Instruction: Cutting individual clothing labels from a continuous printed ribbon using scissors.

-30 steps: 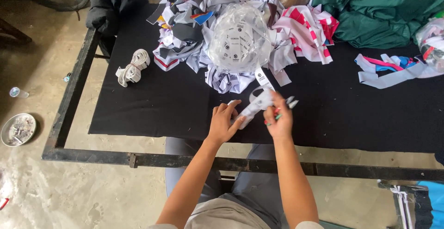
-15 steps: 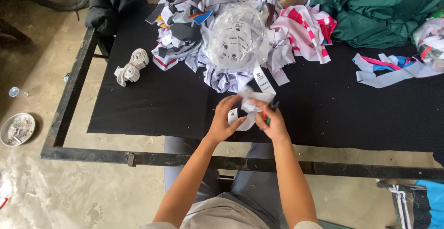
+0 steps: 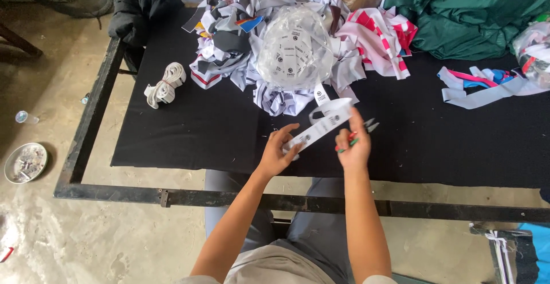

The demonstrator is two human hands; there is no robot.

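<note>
My left hand (image 3: 279,149) pinches the lower end of a white printed label ribbon (image 3: 318,128) above the black cloth-covered table (image 3: 200,129). My right hand (image 3: 354,142) holds the ribbon's upper part and also grips small thread snips (image 3: 362,130) with red and green on the handle. The ribbon runs up to a clear bag of white printed labels (image 3: 293,46) standing in a pile of fabric scraps.
A bundle of white elastic (image 3: 164,84) lies at the table's left. Red-and-white striped cloth (image 3: 382,37), green fabric (image 3: 475,9) and coloured strips (image 3: 481,83) lie at the right. A black jacket (image 3: 137,3) hangs at the far left corner. A metal dish (image 3: 24,161) sits on the concrete floor.
The ribbon was bunched between both hands; now it is stretched out straight, with my right hand moved up and right and my left hand lower left.
</note>
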